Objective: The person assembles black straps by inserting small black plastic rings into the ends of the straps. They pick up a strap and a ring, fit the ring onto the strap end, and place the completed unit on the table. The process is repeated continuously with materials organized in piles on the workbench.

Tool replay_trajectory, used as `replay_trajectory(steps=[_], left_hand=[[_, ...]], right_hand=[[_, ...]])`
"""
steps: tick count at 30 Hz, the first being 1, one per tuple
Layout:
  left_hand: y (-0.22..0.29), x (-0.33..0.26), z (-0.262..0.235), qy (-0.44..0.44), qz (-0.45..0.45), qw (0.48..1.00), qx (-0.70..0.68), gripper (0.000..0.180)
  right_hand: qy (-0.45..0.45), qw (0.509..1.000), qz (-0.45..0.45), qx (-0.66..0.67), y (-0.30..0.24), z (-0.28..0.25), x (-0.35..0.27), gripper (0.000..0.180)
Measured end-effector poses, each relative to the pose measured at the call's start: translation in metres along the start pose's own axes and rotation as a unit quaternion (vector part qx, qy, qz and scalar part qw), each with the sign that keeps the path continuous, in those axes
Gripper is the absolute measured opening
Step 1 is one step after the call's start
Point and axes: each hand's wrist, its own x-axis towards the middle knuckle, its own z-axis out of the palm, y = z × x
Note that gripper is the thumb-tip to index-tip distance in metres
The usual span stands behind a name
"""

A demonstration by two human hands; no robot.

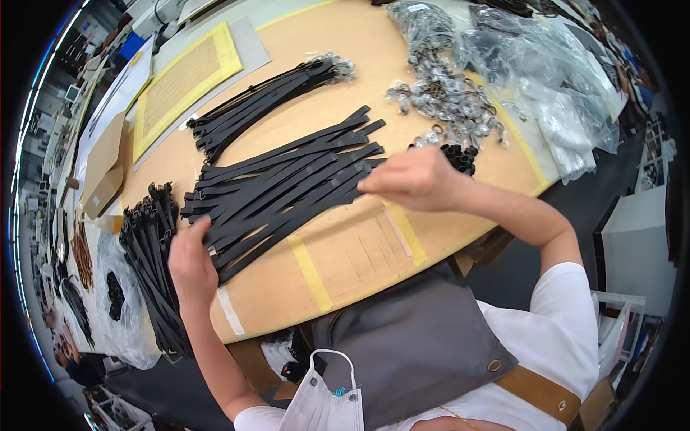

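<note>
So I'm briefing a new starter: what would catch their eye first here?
The fanned pile of black straps mid-table, with the left hand on its near-left end and the right hand pinching its right end. Beyond the right hand lies a heap of metal clips beside clear plastic bags.

The person wore a white short-sleeved shirt (568, 323) under a grey apron (417, 337) with a tan strap (539, 394) and round metal snaps. A white face mask (323, 402) hung just below the apron's lower left edge; both forearms were bare.
</note>
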Motion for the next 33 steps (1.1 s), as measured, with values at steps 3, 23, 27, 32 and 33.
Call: replay_trajectory(steps=[3, 23, 27, 32, 33], left_hand=[[0.021, -0.030, 0.021, -0.114, -0.046, 0.988, -0.088, 0.043], [0.149, 0.042, 0.127, -0.143, -0.115, 0.883, -0.433, 0.030], [0.146, 0.037, 0.134, -0.081, -0.148, 0.903, -0.396, 0.029], [0.147, 0.041, 0.120, 0.015, -0.089, 0.940, -0.329, 0.030], [0.145, 0.043, 0.120, 0.027, -0.085, 0.936, -0.339, 0.030]], right_hand=[[-0.012, 0.999, 0.018, 0.024, -0.015, 0.028, -0.038, 0.023], [-0.248, 0.952, 0.173, -0.050, 0.070, -0.027, -0.027, 0.027], [-0.263, 0.946, 0.187, -0.017, 0.068, -0.018, -0.017, 0.022], [-0.153, 0.817, 0.321, 0.455, 0.032, -0.003, 0.002, 0.022], [-0.129, 0.758, 0.329, 0.548, 0.028, 0.002, 0.004, 0.023]])
